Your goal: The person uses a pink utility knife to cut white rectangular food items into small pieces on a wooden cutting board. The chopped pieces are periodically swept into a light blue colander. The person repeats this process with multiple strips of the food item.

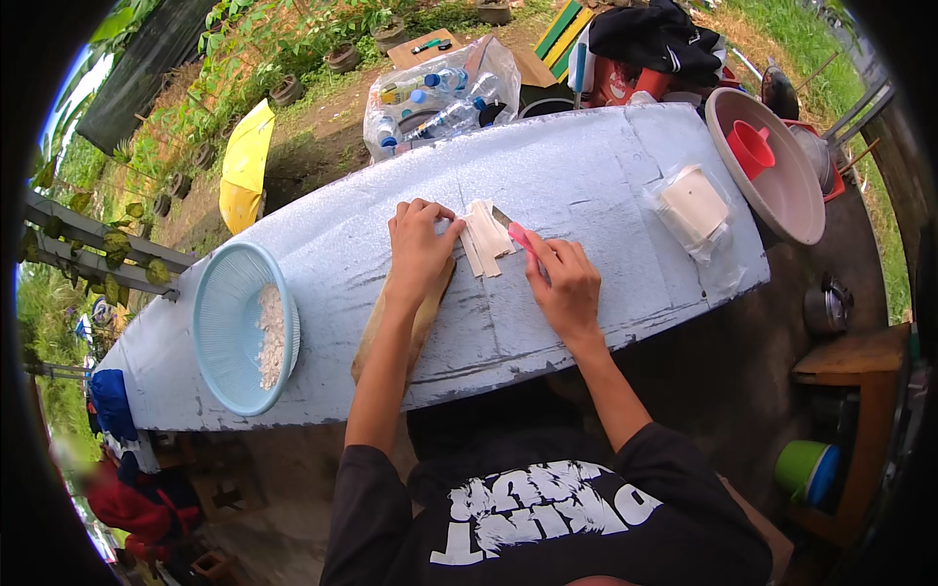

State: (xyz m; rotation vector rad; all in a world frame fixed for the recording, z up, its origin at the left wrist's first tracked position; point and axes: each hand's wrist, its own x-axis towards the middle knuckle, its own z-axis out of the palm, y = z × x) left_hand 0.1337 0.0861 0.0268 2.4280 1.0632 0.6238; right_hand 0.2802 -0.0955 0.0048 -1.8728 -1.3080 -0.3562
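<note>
Thin, pale strips (480,238), like cut dough wrappers, lie side by side on the silvery-covered table (579,165). My left hand (421,242) is at their left edge, with the thumb and forefinger near or touching them; whether it pinches one is unclear. In my right hand (566,282) is a small knife with a pink handle (521,236), its blade (502,217) against the strips' right side. Under my left forearm lies a wooden board (432,304), partly hidden. To the right, a clear plastic bag holds a stack of pale square sheets (692,201).
A light blue plastic basket (227,329) with small pale pieces (270,337) stands at left. At the far right are a large round basin (780,190) and a red cup (750,149). A bag of plastic bottles (443,95) sits beyond the table. A person in red (135,498) is at lower left.
</note>
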